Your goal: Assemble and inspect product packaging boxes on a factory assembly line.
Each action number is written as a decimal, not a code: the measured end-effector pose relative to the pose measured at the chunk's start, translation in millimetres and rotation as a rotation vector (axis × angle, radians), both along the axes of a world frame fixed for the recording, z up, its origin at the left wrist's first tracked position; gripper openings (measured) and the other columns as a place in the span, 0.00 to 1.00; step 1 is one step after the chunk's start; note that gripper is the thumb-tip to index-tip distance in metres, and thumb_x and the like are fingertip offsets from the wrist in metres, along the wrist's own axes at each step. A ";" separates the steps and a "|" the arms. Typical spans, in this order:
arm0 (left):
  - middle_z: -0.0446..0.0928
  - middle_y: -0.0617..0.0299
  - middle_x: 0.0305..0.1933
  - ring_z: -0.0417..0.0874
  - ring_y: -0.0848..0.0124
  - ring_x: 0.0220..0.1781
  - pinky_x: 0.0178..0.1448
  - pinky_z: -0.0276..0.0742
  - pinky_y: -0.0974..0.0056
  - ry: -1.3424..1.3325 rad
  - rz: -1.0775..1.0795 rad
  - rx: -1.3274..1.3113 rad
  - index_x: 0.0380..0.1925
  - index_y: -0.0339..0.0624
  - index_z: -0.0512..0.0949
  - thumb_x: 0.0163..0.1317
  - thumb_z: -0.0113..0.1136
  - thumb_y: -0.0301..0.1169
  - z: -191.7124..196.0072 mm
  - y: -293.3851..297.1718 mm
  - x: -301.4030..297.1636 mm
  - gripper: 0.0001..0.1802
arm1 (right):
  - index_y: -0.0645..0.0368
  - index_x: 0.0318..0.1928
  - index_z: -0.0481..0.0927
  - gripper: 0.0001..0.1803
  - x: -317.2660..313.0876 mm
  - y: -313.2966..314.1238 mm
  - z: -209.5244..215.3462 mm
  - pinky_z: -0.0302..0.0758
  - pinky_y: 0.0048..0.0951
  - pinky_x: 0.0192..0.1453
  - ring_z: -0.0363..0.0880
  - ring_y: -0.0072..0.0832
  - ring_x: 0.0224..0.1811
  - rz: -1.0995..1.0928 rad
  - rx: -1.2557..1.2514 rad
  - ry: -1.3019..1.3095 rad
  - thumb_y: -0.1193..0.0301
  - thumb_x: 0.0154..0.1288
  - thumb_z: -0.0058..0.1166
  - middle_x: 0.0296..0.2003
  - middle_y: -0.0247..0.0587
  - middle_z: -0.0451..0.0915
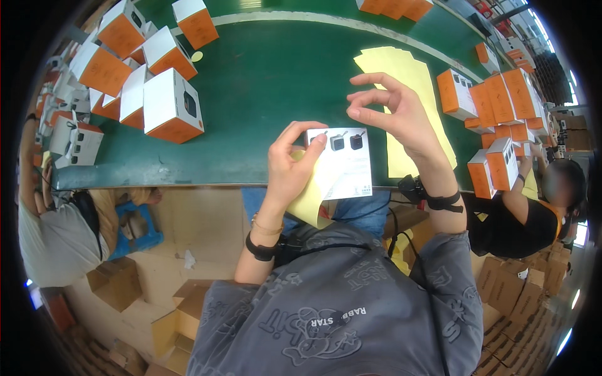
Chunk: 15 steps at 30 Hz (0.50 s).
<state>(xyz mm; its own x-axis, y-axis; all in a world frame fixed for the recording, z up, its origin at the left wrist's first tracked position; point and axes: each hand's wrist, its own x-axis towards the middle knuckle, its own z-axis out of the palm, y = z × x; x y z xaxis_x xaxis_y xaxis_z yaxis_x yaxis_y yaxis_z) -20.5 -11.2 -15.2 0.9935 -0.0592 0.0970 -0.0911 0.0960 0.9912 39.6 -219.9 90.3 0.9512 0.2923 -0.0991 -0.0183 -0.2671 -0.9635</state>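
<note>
Fingers (300, 135) of your left hand (290, 166) pinch a white printed paper leaflet (343, 164) with yellow backing at the green table's (263, 88) near edge; right hand (395, 113) hovers, fingers loosely curled, holding nothing.

Person seen from above: grey sweatshirt with darker printed lettering and cartoon figures, sleeves pushed up the forearms; left hand (290, 164) with a thin bracelet and black wrist strap, right hand (394, 111) with a black strapped device; black cables run down the torso.
</note>
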 end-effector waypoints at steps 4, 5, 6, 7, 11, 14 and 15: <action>0.88 0.59 0.46 0.89 0.77 0.39 0.38 0.83 0.73 0.002 -0.001 -0.027 0.52 0.32 0.83 0.75 0.64 0.25 0.7 -1.1 -0.4 0.10 | 0.64 0.65 0.77 0.30 4.3 -8.1 -2.9 0.72 0.35 0.71 0.85 0.31 0.60 0.069 0.013 0.091 0.75 0.63 0.74 0.37 0.37 0.91; 0.88 0.59 0.46 0.89 0.77 0.39 0.38 0.83 0.73 0.007 -0.003 -0.027 0.52 0.32 0.83 0.75 0.63 0.25 0.7 -1.1 -0.2 0.10 | 0.64 0.65 0.77 0.31 5.1 -8.3 -2.9 0.72 0.35 0.72 0.85 0.31 0.60 0.095 -0.008 0.088 0.75 0.63 0.74 0.37 0.37 0.91; 0.88 0.59 0.46 0.89 0.77 0.39 0.38 0.83 0.73 0.013 -0.004 -0.028 0.52 0.32 0.83 0.75 0.63 0.25 0.3 -0.5 0.1 0.10 | 0.64 0.65 0.77 0.31 5.6 -8.5 -3.1 0.71 0.35 0.72 0.85 0.31 0.60 0.121 -0.027 0.086 0.75 0.63 0.74 0.36 0.37 0.91; 0.88 0.59 0.47 0.89 0.77 0.39 0.38 0.83 0.73 -0.012 0.001 0.003 0.52 0.32 0.83 0.74 0.63 0.25 -0.3 0.3 0.4 0.10 | 0.64 0.65 0.77 0.31 6.4 -8.9 -3.5 0.71 0.35 0.72 0.85 0.31 0.60 0.120 -0.028 0.092 0.75 0.63 0.74 0.36 0.37 0.91; 0.88 0.58 0.49 0.90 0.77 0.40 0.37 0.83 0.73 0.000 0.001 0.021 0.52 0.32 0.83 0.74 0.63 0.25 2.0 0.3 0.0 0.10 | 0.63 0.65 0.77 0.30 11.3 -10.8 -5.7 0.71 0.36 0.72 0.85 0.31 0.61 0.150 -0.050 0.079 0.76 0.63 0.73 0.36 0.37 0.91; 0.83 0.61 0.45 0.88 0.76 0.41 0.38 0.81 0.73 0.084 0.020 -0.033 0.47 0.35 0.85 0.70 0.66 0.25 10.2 -1.4 -1.2 0.09 | 0.63 0.65 0.77 0.30 12.4 -10.8 -4.9 0.71 0.36 0.72 0.85 0.31 0.60 0.157 -0.059 0.083 0.76 0.63 0.72 0.37 0.38 0.91; 0.83 0.61 0.45 0.88 0.76 0.41 0.38 0.81 0.73 0.086 0.019 -0.033 0.47 0.35 0.85 0.70 0.66 0.25 11.1 -1.6 -1.2 0.09 | 0.63 0.65 0.77 0.30 12.1 -10.6 -4.4 0.71 0.35 0.72 0.85 0.31 0.60 0.158 -0.063 0.089 0.76 0.63 0.72 0.37 0.38 0.91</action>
